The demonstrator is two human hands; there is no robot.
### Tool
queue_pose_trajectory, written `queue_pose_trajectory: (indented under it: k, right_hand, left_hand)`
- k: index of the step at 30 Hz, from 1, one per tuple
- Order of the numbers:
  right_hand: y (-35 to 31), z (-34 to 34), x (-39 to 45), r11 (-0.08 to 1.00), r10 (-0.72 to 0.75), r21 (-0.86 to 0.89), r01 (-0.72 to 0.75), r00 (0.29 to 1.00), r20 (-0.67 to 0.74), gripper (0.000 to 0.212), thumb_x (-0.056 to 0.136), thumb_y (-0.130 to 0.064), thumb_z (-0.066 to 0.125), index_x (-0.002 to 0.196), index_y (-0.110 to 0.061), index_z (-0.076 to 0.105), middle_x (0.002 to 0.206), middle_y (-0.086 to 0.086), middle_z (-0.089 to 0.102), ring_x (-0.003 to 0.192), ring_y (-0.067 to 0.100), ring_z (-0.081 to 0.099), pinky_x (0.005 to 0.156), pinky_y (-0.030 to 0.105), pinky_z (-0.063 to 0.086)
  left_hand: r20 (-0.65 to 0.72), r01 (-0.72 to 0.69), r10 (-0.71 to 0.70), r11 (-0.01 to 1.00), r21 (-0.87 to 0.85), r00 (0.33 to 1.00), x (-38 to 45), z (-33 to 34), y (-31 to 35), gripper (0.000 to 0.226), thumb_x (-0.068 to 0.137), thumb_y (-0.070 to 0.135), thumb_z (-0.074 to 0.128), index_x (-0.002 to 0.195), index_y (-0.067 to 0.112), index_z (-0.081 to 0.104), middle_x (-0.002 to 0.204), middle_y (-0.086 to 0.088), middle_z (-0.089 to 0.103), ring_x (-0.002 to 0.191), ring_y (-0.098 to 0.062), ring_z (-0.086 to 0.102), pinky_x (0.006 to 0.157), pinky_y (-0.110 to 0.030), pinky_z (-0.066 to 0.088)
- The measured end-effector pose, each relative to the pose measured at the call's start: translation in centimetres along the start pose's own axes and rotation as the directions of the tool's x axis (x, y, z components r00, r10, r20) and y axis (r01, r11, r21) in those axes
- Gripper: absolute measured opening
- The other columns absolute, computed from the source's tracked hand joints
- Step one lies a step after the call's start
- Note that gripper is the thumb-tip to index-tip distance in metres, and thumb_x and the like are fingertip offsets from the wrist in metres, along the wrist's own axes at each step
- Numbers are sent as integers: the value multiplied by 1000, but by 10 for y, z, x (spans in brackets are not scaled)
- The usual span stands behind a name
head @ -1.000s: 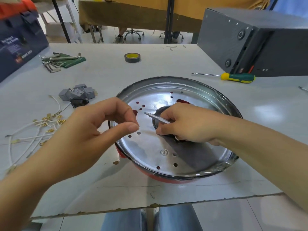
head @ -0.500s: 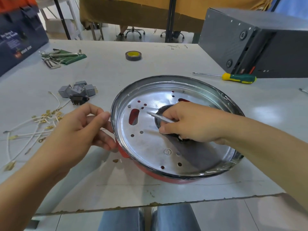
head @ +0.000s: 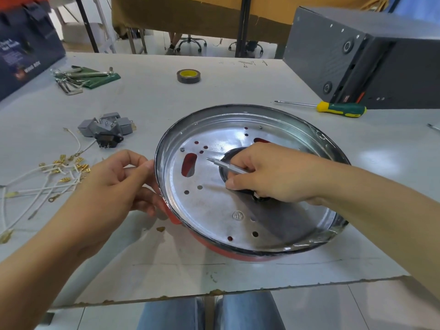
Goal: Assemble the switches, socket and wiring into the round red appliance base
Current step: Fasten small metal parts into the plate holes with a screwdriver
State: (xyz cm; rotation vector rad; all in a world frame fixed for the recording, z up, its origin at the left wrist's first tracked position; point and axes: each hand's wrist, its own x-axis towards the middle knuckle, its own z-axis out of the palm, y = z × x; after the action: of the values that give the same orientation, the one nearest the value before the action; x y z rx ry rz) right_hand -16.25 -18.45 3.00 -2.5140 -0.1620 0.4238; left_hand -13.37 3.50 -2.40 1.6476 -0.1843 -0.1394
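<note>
Fingers of the left hand [head: 107, 186] curled around the near-left rim of the round red appliance base [head: 252, 186], thumb on top of the dark edge and the others against the red outer wall, steadying it on the table [head: 214, 91]. Those of the right hand [head: 269, 172] were closed around a slim silver tool [head: 223, 166], its tip pointing toward the oblong cut-out in the shiny metal plate, while the hand itself rested over the dark central opening; whether they also held a part beneath could not be told. The base sat near the front edge of the table, open side up, showing no switch or socket fitted in it. To its left lay the grey switches [head: 109, 125] bunched with the black socket [head: 108, 140], and nearer still the loose white wires [head: 50, 179] with brass terminals, all well apart from the base. Judging by this, the work was at its preparing stage, with nothing yet installed. The next move probably called for freeing one hand, picking a switch or the socket, and lining it up with its cut-out while the other kept the base from sliding.
</note>
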Motion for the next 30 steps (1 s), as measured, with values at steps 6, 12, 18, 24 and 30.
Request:
queue_pose_trajectory:
  k: [6,12,18,24,30]
  right_hand:
    - [2,-1,1,1000,-23,-3,23,1000,7,30,89,-27,60,62,-16,52,53,-4,44,51,11,40,58,28,36]
    - [4,0,2,1000,-26,4,26,1000,3,33,89,-27,61,59,-18,51,47,-7,43,43,5,38,48,18,32]
    - [5,4,2,1000,-28,12,28,999,-44,34,88,-26,62,57,-17,48,46,-8,43,40,5,36,43,18,30]
    - [2,9,2,998,-23,56,27,998,-60,35,87,-23,63,55,-18,48,44,-7,43,39,4,38,41,17,30]
    - [4,9,2,996,-20,89,26,998,-67,34,87,-23,63,56,-17,49,41,-8,42,38,4,38,40,15,30]
  left_hand:
    - [-22,-10,10,1000,27,1000,3,0,-5,18,91,22,50,77,12,52,54,-3,63,38,-12,53,35,-19,40]
    - [-23,-14,15,999,33,1000,2,-1,-7,18,89,25,51,75,14,53,55,-2,63,39,-12,55,34,-18,39]
    - [-3,-2,2,1000,-20,1000,-1,-4,-2,24,74,37,56,75,13,55,59,-8,67,42,-24,63,37,-23,48]
    - [-29,5,-6,999,-36,1000,-1,-3,-3,18,87,24,51,75,10,54,53,-10,64,38,-21,61,39,-21,49]
    - [-21,-5,5,1000,-4,1000,1,-5,-6,21,94,16,48,75,10,55,50,-8,62,35,-17,57,38,-22,49]
